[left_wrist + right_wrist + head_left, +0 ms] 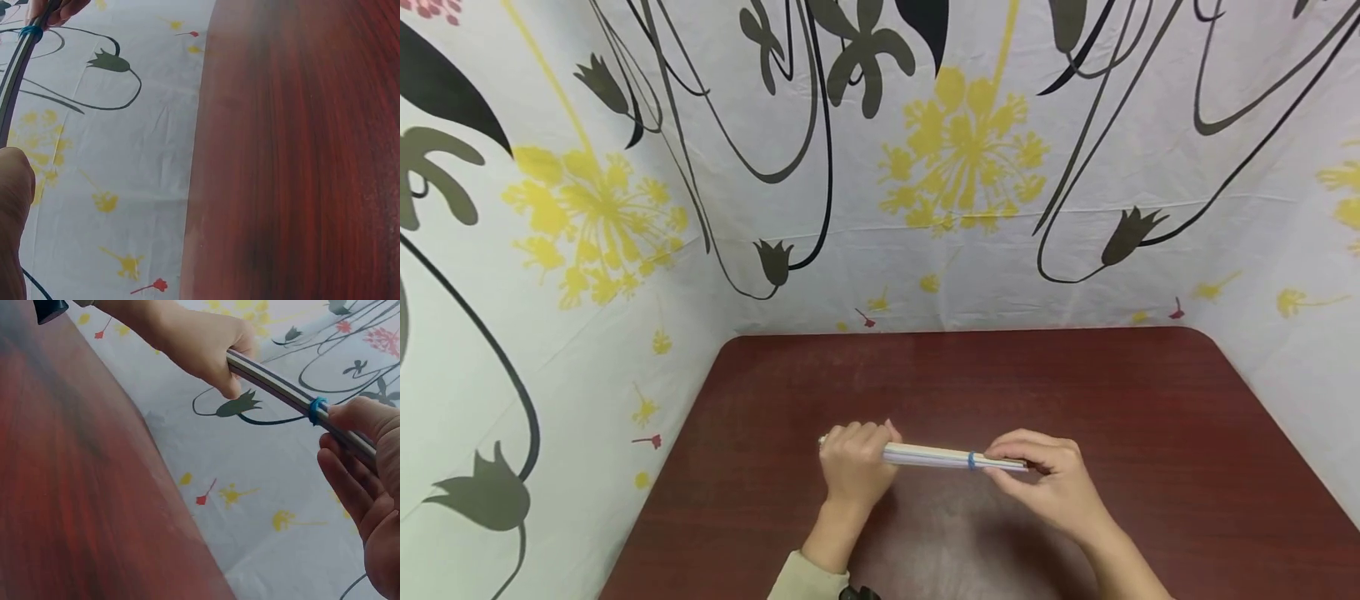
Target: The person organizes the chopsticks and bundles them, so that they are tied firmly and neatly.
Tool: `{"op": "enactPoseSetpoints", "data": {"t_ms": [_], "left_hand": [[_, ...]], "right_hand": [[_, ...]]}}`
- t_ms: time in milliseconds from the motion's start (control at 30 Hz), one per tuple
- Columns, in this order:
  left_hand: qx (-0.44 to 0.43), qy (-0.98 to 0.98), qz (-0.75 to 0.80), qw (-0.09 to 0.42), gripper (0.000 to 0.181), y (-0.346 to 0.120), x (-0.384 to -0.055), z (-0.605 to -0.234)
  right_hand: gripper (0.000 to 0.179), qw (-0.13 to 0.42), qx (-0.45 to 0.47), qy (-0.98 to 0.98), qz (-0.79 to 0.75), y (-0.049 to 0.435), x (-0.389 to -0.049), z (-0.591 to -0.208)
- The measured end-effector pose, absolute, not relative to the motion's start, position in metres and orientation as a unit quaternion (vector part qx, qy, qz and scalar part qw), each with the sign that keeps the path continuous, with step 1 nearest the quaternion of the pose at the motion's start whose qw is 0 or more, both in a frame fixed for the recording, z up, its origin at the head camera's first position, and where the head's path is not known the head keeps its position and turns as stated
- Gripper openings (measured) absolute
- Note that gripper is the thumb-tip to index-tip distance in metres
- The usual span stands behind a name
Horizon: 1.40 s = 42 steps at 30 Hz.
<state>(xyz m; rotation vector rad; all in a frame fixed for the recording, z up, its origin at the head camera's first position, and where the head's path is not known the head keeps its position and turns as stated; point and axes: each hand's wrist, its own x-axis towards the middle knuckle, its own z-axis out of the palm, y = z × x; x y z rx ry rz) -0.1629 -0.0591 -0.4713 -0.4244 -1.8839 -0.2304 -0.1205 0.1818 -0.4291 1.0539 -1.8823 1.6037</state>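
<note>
A slim bundle of long, thin, pale stick-like pieces (928, 455) is held level above the table, with a blue band (972, 460) around it. Grey and white stripes run along its length in the right wrist view. My left hand (857, 467) grips one end in a fist, and a small tip pokes out past the fist. Near the other end, just beyond the band, my right hand (1060, 483) pinches the bundle between thumb and fingers. At the left wrist view's edge, only part of the left hand (12, 206) shows.
A dark red-brown wooden table (775, 392) with rounded far corners lies under both hands. White cloth (850, 192) printed with yellow, grey and black flowers hangs behind it and along its sides. A black device (859, 593) sits by the left sleeve (808, 579).
</note>
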Motion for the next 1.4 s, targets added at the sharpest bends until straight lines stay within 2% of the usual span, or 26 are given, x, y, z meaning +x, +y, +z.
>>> {"op": "enactPoseSetpoints", "data": {"t_ms": [300,500,567,667,833,1000,1200,1400], "left_hand": [[-0.198,-0.787,-0.093,0.576,0.03,-0.046,-0.161,-0.468],[-0.198,-0.803,-0.097,0.554,0.028,-0.045,-0.158,-0.47],[-0.193,-0.808,-0.095,0.548,0.027,-0.048,-0.159,-0.472],[-0.187,-0.815,-0.09,0.542,0.029,-0.052,-0.162,-0.473],[-0.191,-0.815,-0.079,0.541,0.026,-0.05,-0.162,-0.471],[-0.186,-0.817,-0.071,0.542,0.018,-0.045,-0.16,-0.471],[-0.186,-0.811,-0.08,0.548,0.018,-0.038,-0.158,-0.474],[-0.204,-0.809,-0.076,0.546,0.02,-0.032,-0.155,-0.474]], "right_hand": [[0.033,0.3,0.426,-0.728,0.446,0.178,-0.131,-0.443],[0.047,0.303,0.423,-0.74,0.427,0.174,-0.129,-0.446],[0.044,0.305,0.42,-0.74,0.427,0.178,-0.128,-0.444],[0.031,0.315,0.407,-0.766,0.384,0.185,-0.127,-0.44],[0.019,0.282,0.381,-0.845,0.249,0.185,-0.123,-0.435],[0.017,0.264,0.372,-0.872,0.177,0.176,-0.122,-0.43],[0.023,0.28,0.382,-0.863,0.176,0.163,-0.124,-0.435],[0.036,0.244,0.369,-0.876,0.192,0.154,-0.123,-0.439]]}}
